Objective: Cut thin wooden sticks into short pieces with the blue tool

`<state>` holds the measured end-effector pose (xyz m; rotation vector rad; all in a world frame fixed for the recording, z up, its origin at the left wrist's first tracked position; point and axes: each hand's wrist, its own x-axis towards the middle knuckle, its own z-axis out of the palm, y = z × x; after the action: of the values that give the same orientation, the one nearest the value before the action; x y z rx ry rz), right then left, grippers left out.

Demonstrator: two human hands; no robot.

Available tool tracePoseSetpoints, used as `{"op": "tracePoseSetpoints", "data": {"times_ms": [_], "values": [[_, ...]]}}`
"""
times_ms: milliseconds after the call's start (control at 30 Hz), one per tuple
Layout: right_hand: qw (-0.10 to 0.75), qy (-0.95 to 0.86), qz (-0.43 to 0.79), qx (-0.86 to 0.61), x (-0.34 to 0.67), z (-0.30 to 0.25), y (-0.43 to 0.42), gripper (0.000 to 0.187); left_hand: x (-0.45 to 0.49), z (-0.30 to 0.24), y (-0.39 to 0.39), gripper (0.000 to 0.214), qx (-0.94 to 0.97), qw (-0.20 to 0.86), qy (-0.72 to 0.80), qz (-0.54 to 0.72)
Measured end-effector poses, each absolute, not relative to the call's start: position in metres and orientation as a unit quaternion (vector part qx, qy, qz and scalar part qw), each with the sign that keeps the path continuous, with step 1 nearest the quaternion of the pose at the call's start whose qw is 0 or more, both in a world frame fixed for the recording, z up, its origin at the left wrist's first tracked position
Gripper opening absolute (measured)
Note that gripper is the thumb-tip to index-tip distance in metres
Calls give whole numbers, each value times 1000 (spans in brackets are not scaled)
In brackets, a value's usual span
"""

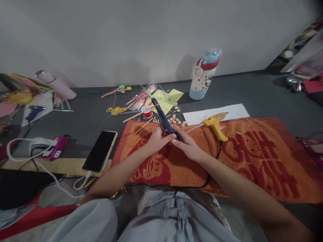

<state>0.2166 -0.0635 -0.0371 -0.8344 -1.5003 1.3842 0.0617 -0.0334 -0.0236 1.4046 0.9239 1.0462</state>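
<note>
Over the far edge of the orange towel, both hands are wrapped round a slim dark blue tool, left hand and right hand closed on its near end and right up against each other. Looks like a craft knife to me, but I can't swear to it. Its far end points away from the person, and a long wooden stick runs up to it; can't tell if they actually touch.

Progress-wise, I'd call it early days. There's a decent little pile of stubby wooden pieces just past the towel, so I'd guess a fair bit of cutting is done. A shorter stick lies near it, and a plastic-wrapped bundle of sticks sits further back on the surface, so plenty of wood left imo.

No glued-up build that I can spot. The yellow glue gun lies on the towel, nose over the white board, with neither hand on it. I see no pieces stuck to that board, so any gluing seems yet to be done.
</note>
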Motion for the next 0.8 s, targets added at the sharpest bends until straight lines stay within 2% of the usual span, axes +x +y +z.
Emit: {"op": "tracePoseSetpoints", "data": {"times_ms": [567,700,800], "values": [[451,-621,529,-363,216,-42,-64,58,63,-25,-41,60,596,506,415,465],[463,-604,539,-361,215,-40,-63,60,61,-18,-36,52,618,518,411,427],[462,-594,543,-373,217,-41,-61,60,54,-12,-35,41,682,450,427,386]]}}
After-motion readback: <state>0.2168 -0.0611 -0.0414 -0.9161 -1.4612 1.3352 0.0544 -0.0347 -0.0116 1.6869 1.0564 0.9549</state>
